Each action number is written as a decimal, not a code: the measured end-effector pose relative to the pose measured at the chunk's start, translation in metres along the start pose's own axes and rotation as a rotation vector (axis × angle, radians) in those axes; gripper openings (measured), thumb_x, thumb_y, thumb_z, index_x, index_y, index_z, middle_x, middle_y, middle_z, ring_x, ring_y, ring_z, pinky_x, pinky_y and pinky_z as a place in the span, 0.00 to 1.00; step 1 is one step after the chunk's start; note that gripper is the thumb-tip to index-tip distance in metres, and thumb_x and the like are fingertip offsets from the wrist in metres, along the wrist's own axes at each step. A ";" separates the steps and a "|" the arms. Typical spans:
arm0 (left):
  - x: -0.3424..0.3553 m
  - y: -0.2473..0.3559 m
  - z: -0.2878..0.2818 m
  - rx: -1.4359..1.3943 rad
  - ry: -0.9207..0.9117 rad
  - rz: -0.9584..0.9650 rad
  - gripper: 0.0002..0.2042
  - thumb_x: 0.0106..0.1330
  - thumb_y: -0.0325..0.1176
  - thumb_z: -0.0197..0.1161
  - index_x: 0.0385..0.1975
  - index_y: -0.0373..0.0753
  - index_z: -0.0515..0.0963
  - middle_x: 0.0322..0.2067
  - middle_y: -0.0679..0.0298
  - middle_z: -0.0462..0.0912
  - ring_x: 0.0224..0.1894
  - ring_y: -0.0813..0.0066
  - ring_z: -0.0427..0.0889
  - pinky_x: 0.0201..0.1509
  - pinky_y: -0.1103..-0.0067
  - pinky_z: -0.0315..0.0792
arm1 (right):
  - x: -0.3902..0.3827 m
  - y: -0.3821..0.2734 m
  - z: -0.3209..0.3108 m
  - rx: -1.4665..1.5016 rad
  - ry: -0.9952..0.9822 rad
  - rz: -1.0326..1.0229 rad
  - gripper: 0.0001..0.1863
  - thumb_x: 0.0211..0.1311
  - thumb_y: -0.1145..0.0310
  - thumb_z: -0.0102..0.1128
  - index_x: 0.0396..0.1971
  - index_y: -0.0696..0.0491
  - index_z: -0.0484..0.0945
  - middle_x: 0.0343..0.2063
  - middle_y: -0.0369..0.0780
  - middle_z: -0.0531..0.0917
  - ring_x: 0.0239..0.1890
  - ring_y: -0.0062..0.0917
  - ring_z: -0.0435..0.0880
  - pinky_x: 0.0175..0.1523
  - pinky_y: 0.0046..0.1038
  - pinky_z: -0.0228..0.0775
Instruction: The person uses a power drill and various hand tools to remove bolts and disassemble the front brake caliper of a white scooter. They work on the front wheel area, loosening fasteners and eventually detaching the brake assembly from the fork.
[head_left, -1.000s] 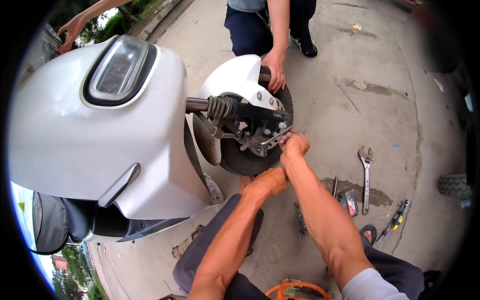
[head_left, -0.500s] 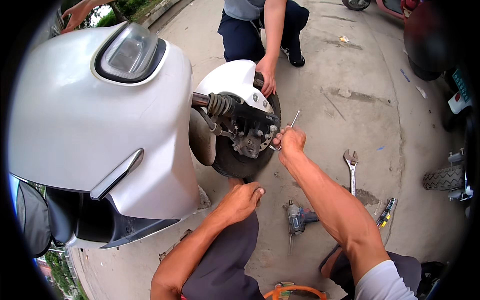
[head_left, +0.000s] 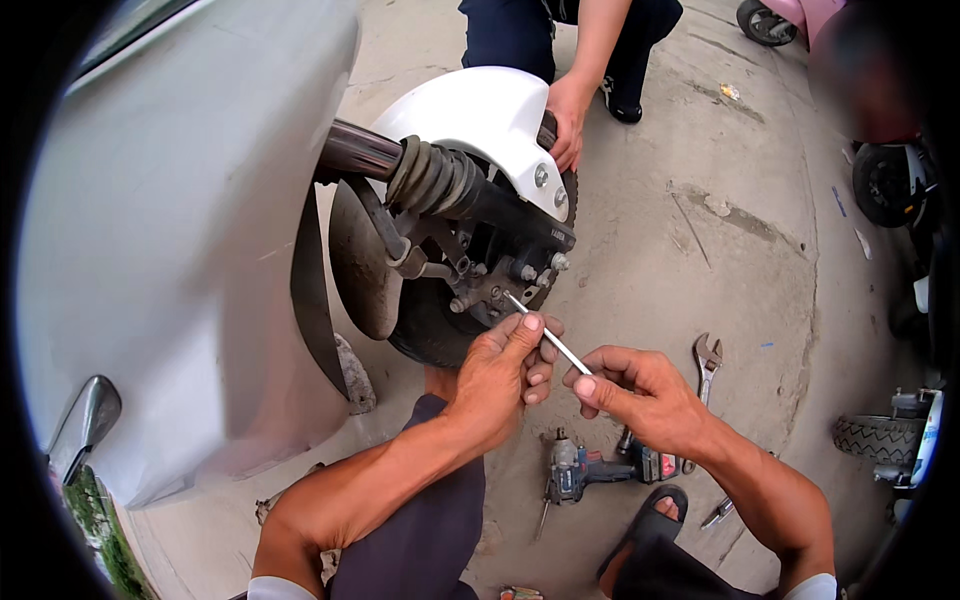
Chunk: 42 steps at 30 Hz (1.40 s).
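Observation:
My left hand (head_left: 515,365) and my right hand (head_left: 630,395) both grip a thin silver hex key (head_left: 555,342). The left pinches it near the upper end; the right holds the lower end. Its tip is at a bolt on the dark brake caliper (head_left: 490,295) of a white scooter's front wheel, beneath the fork (head_left: 520,225) with its rubber boot (head_left: 430,180). Another person's hand (head_left: 565,120) holds the tire under the white mudguard (head_left: 460,105).
The scooter's body (head_left: 170,260) fills the left side. On the concrete lie a power tool (head_left: 585,470), an adjustable wrench (head_left: 705,365) and a bar-shaped tool (head_left: 720,510). The other person kneels ahead (head_left: 510,35). More vehicles (head_left: 880,185) stand at the right.
My left hand has risen from below the tire onto the hex key. The key now points up-left into the caliper, and my right hand is lower. The view has moved closer to the wheel.

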<state>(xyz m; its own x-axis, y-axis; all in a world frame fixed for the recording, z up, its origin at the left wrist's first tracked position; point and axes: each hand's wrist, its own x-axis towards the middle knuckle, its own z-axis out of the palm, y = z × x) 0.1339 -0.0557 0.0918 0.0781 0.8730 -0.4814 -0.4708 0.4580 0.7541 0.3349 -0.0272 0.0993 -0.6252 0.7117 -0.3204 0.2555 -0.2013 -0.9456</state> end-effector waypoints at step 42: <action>0.062 0.001 -0.026 -0.314 -0.046 0.080 0.11 0.74 0.38 0.59 0.47 0.37 0.76 0.44 0.60 0.80 0.43 0.73 0.79 0.52 0.74 0.79 | 0.038 0.011 -0.034 0.907 -0.316 0.159 0.21 0.78 0.61 0.47 0.52 0.65 0.75 0.34 0.47 0.85 0.25 0.24 0.81 0.32 0.25 0.73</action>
<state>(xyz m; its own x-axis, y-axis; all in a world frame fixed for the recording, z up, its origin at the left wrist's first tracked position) 0.1153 -0.0054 0.0511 0.0663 0.9139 -0.4004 -0.7243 0.3201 0.6107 0.3386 0.0203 0.0784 -0.8354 0.4444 -0.3235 -0.2283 -0.8159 -0.5312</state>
